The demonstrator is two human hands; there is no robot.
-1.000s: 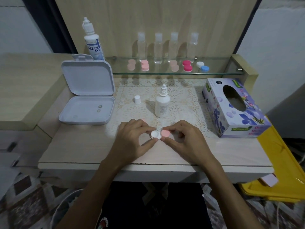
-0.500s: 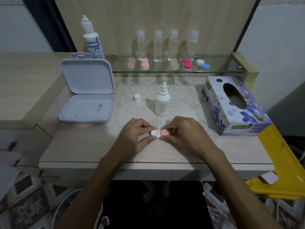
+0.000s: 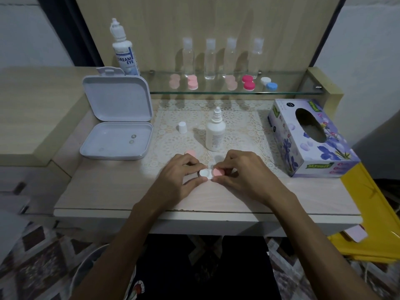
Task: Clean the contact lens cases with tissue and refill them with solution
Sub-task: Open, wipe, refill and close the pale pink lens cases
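Head view: the contact lens case [image 3: 211, 172] sits low over the front of the table [image 3: 121, 187], between both hands, just in front of the uncapped solution bottle [image 3: 215, 132] (its cap [image 3: 183, 127] stands apart to the left). The left hand [image 3: 180, 180] pinches the white side, steadying it. The right hand [image 3: 242, 176] pinches the pink lid, fingers curled over it, apparently to turn it. The tissue box [image 3: 307, 137] stands within reach at right.
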